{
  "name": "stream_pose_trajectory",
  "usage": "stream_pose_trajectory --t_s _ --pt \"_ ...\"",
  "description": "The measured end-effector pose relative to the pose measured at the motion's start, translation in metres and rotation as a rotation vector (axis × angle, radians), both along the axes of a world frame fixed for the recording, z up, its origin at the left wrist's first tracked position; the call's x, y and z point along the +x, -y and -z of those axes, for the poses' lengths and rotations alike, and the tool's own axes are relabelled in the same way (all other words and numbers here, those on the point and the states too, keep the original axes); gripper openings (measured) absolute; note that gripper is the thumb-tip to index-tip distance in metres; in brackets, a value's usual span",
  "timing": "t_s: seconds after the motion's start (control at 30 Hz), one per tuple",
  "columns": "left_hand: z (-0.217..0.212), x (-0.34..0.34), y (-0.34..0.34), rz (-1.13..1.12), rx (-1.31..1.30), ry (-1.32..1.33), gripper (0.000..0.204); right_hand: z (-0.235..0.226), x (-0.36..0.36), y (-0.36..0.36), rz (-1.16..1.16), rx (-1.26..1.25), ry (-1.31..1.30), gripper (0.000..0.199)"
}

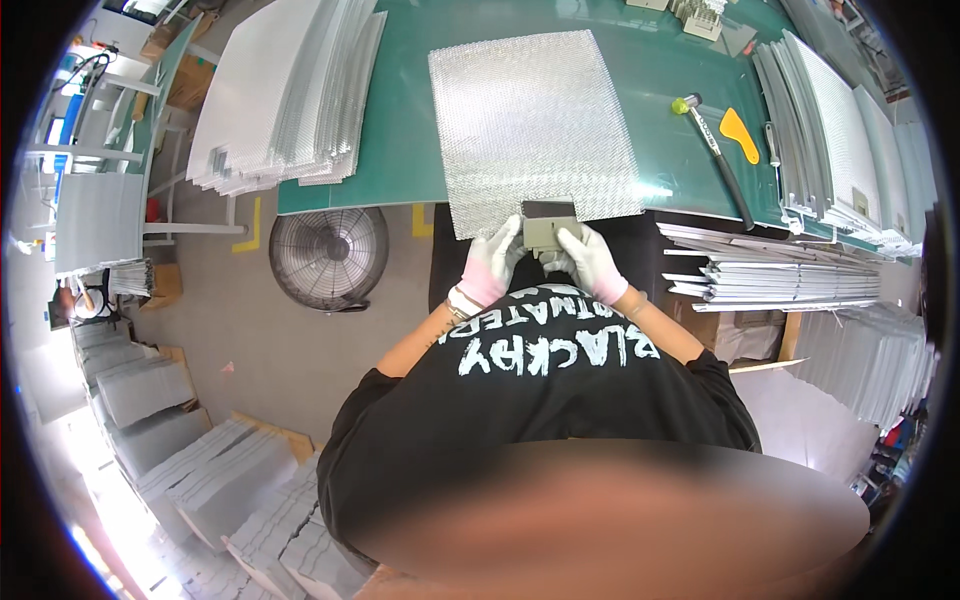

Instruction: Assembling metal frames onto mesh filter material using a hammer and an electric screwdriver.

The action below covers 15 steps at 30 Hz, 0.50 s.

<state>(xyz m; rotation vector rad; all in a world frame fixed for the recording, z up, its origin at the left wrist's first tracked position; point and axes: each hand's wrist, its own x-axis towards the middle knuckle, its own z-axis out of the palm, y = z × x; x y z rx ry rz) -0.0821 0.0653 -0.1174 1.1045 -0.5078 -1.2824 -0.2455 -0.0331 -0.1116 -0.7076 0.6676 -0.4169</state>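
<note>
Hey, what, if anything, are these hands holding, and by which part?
A small grey-beige block: the left hand grips its left side, and the right hand its right side.

The table (405,120) is green, the mesh sheet (530,120) silvery-grey with a fine net-like pattern. The small part (543,236) is dull olive-grey; the left glove (492,262) and right glove (594,264) are white, pink toward the wrists. The shirt (560,410) is black with white lettering, the hammer (722,168) black with a yellow-green tip, the scraper (739,135) orange-yellow, the floor (250,360) grey-brown with yellow markings (256,222)
</note>
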Motion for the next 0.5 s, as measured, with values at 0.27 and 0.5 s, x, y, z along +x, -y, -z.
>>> stream_pose_trajectory --t_s 0.27,0.5 --pt "-0.008 -0.007 -0.003 -0.037 0.0 -0.173 0.038 -0.02 0.0 0.007 -0.063 -0.417 -0.345 0.031" --pt "0.003 -0.004 -0.006 0.106 0.036 -0.001 0.044 0.003 -0.004 0.009 -0.1 -0.437 -0.304 0.029"
